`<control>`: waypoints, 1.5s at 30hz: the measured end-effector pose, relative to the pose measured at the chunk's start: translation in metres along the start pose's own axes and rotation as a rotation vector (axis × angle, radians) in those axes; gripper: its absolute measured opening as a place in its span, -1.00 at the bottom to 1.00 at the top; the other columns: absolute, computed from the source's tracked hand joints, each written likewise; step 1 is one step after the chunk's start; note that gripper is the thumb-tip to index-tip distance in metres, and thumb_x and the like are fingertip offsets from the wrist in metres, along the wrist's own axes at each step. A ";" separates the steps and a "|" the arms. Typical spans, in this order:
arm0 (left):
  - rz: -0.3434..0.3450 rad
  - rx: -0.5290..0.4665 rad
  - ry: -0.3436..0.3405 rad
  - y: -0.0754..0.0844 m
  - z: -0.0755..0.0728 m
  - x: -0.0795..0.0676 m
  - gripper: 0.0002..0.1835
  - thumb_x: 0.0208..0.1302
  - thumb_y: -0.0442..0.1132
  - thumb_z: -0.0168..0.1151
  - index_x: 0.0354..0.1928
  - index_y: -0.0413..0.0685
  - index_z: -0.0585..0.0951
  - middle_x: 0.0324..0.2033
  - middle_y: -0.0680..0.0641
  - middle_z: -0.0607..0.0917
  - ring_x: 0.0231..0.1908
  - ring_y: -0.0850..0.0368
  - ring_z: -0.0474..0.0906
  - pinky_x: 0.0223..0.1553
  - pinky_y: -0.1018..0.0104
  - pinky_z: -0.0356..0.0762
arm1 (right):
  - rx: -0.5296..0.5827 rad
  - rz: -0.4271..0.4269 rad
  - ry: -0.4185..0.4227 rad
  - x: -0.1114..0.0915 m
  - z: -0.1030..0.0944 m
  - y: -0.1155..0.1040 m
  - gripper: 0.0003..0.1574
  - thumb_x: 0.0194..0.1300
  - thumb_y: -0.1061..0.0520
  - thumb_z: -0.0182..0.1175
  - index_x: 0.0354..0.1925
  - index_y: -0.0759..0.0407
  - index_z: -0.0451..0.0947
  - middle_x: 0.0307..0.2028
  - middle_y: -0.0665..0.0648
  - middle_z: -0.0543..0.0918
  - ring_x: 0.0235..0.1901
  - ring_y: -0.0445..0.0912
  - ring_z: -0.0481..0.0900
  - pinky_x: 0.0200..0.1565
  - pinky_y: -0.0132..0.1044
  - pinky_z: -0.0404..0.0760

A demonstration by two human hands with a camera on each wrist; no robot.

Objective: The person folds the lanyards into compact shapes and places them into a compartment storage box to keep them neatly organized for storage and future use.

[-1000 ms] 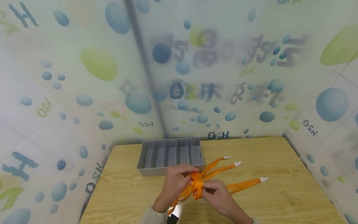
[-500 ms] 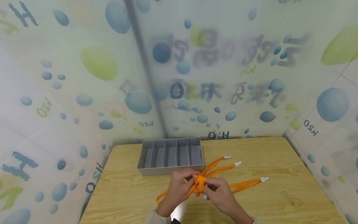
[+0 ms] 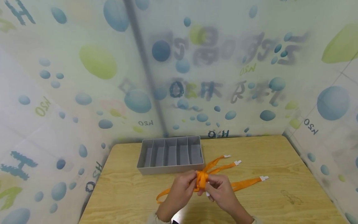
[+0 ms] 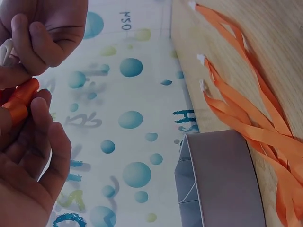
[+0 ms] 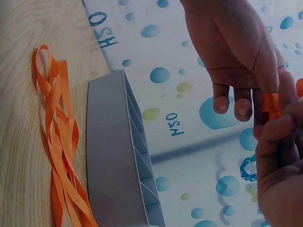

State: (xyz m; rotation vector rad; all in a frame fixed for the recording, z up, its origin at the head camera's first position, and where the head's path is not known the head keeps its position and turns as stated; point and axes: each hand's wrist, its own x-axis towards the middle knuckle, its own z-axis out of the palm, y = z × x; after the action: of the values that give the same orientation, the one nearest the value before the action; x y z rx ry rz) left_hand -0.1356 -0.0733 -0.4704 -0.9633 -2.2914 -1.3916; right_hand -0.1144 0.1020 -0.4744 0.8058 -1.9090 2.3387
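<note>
The person's left hand (image 3: 179, 189) is on the left side of the orange ribbon (image 3: 202, 181), its fingers and thumb curled to pinch it. The right hand (image 3: 222, 191) grips from the ribbon's right side, its fingers bent. Both wrists angle in towards the ribbon, with a pale sleeve (image 3: 157, 219) edging the left forearm nearer the body than the ribbon.

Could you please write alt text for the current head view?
A person's left hand and right hand hold a looped orange ribbon above a wooden table. Orange strips with white ends lie near a grey five-compartment tray, before a bubble-patterned wall.
</note>
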 end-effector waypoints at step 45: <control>-0.232 -0.584 -0.159 0.003 -0.011 -0.009 -0.76 0.49 -0.36 0.06 -0.08 -0.40 0.65 -0.14 -0.04 0.54 -0.25 0.29 0.45 -0.41 0.43 0.48 | -0.220 0.012 -0.097 0.000 -0.003 -0.001 -0.69 0.53 0.37 -0.09 -0.08 0.25 0.62 -0.77 0.13 0.49 -0.76 -0.32 0.42 -0.78 -0.46 0.27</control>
State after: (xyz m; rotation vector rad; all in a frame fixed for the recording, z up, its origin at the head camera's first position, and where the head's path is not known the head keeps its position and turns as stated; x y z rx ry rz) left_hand -0.1282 -0.0857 -0.4676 -1.0098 -2.1957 -2.2341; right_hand -0.1156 0.1047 -0.4740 0.9021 -2.1656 2.0810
